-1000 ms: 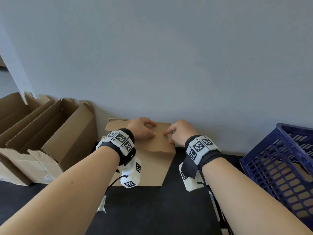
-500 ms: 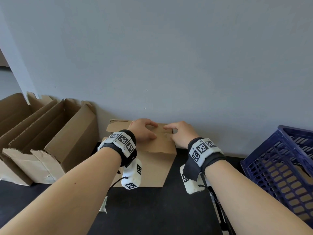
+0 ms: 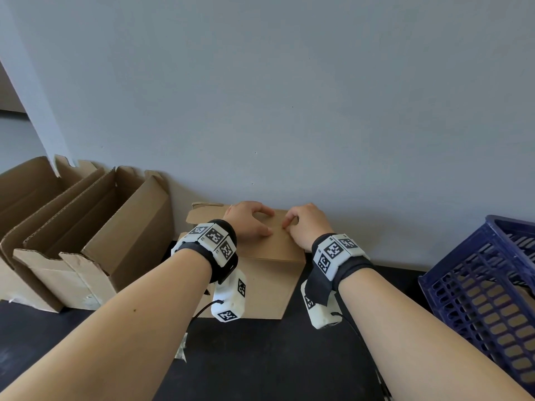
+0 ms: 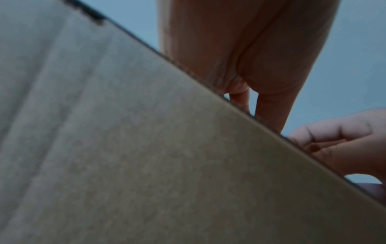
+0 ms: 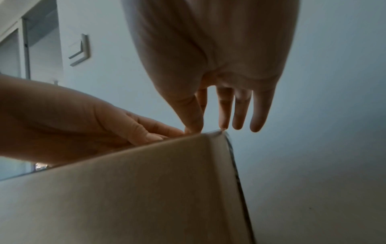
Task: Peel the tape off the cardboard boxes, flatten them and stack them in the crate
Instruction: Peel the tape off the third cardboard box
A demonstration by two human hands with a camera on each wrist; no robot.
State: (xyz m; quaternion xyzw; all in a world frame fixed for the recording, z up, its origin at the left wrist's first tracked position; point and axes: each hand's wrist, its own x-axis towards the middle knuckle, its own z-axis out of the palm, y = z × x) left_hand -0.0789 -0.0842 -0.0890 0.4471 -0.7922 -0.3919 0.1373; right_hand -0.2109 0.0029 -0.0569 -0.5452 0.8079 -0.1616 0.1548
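A closed brown cardboard box (image 3: 260,279) stands on the black table against the wall. My left hand (image 3: 267,221) rests on its top with fingers spread and loosely bent, holding it down. My right hand (image 3: 289,224) is beside it on the same top, thumb and forefinger pinched together at the tape near the right edge. In the right wrist view the thumb tip (image 5: 194,127) meets the box (image 5: 146,189) at its top corner, where a thin clear tape end (image 5: 221,130) sticks up. The other fingers hang straight. The left wrist view is mostly box side (image 4: 146,148).
Several opened cardboard boxes (image 3: 86,241) stand at the left against the wall. A blue lattice crate (image 3: 477,285) with cardboard inside sits at the right. A crumpled scrap of tape (image 3: 181,348) lies on the black table (image 3: 275,366) near my left forearm.
My right forefinger, stretched out over the box top before, has curled in against the thumb. The left hand has stayed on the box.
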